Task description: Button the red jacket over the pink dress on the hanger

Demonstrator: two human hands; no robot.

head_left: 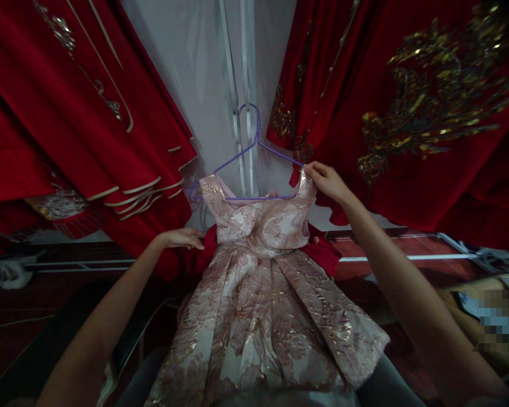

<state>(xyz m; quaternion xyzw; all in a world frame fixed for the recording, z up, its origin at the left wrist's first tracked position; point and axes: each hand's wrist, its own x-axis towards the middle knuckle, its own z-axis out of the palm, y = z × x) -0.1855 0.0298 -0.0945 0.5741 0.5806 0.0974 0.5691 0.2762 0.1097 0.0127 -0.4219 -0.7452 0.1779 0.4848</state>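
Note:
A pink and cream dress (254, 299) with a shiny gold floral pattern hangs in front of me, its skirt spreading down toward my lap. Its wide straps sit on a purple hanger (236, 156), whose hook is at a white metal pole. My right hand (326, 180) pinches the dress's right-hand strap at the hanger's end. Left of the bodice, my left hand (183, 238) has its fingers stretched out beside dark red cloth (206, 251) that shows behind the dress. Whether those fingertips touch the cloth, I cannot tell.
Red garments (152, 141) with pale trim hang at the left. More red garments (335, 113) with gold sequins hang at the right. Between them stands the white metal pole (245, 51). Low white rails (390, 258) run near the floor, and a pale cable (150, 316) lies at the lower left.

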